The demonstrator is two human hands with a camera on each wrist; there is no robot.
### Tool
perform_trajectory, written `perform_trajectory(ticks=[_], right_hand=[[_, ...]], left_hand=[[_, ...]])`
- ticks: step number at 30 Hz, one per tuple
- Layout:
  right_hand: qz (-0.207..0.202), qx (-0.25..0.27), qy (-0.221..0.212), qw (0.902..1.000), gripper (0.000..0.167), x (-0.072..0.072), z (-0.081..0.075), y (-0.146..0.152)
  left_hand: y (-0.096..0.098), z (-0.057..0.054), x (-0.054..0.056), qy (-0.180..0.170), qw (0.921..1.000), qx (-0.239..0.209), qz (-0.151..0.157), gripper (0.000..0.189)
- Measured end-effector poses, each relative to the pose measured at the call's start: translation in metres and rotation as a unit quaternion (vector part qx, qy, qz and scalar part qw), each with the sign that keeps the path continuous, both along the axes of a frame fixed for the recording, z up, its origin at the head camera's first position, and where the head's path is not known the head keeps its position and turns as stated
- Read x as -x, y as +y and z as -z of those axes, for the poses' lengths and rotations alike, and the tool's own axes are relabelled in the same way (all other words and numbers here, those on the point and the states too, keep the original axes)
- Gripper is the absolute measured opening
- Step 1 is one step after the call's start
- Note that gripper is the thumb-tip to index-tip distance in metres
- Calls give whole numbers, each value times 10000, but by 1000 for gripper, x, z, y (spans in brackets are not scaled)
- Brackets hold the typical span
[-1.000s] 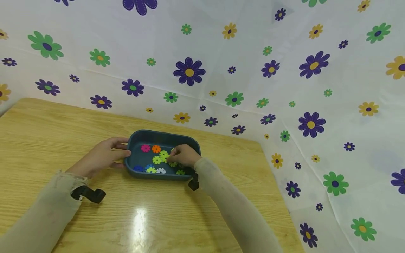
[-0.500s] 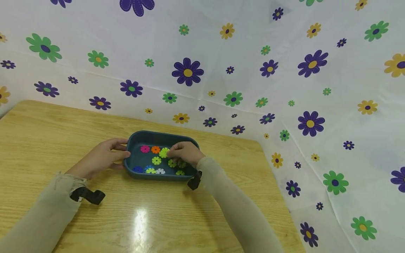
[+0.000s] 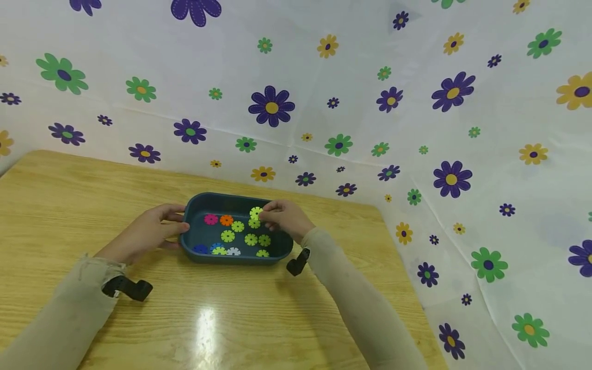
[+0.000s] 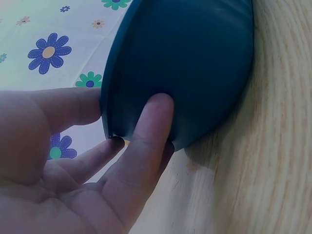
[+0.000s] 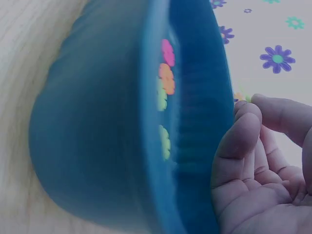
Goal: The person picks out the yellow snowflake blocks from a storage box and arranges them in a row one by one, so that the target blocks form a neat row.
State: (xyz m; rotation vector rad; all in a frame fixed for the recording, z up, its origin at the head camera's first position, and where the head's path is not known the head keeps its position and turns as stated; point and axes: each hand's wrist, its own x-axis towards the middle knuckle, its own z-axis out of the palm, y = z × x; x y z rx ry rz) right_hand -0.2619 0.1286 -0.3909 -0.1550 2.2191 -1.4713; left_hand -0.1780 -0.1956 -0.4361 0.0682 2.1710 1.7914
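In the head view a dark teal tray (image 3: 233, 261) stands on the table with several notched snowflake discs in it. My left hand (image 3: 150, 231) holds the tray at its left end. In the left wrist view one finger (image 4: 153, 114) presses the outer wall and another digit meets the rim. My right hand (image 3: 289, 218) pinches a yellow-green snowflake disc (image 3: 256, 213) between thumb and fingertips, above the tray's right half. In the right wrist view my fingers mostly hide that disc.
A pink disc (image 3: 210, 219) and an orange disc (image 3: 226, 220) lie near the tray's back left. A dark blue disc (image 3: 200, 249) and a white disc (image 3: 233, 252) lie along its front. The wooden table (image 3: 152, 329) meets a flower-printed cloth (image 3: 194, 92) behind and at right.
My right hand has lifted a yellow-green disc from the tray's middle and moved it right and toward the back. The left hand keeps its place at the tray's left end.
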Motion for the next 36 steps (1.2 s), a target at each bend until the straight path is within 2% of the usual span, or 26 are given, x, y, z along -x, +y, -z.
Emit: perform_trajectory(ticks=[13,21,29,36], right_hand=[[363,158,48,9992,15,7,-11,43],[489,43,65,9988,15,6,-16,69],[573,-110,128,9982,16,5,-5,105],[595,-528,-6,9968,16,5,11,125]], left_hand=[[1,-2,-2,73,10000,-24,15,66],[1,-1,-2,103,9999,-18,31,67],[1,0,0,107,9999,-18,42,67],[-1,2,0,139,9999,-15,57,67]])
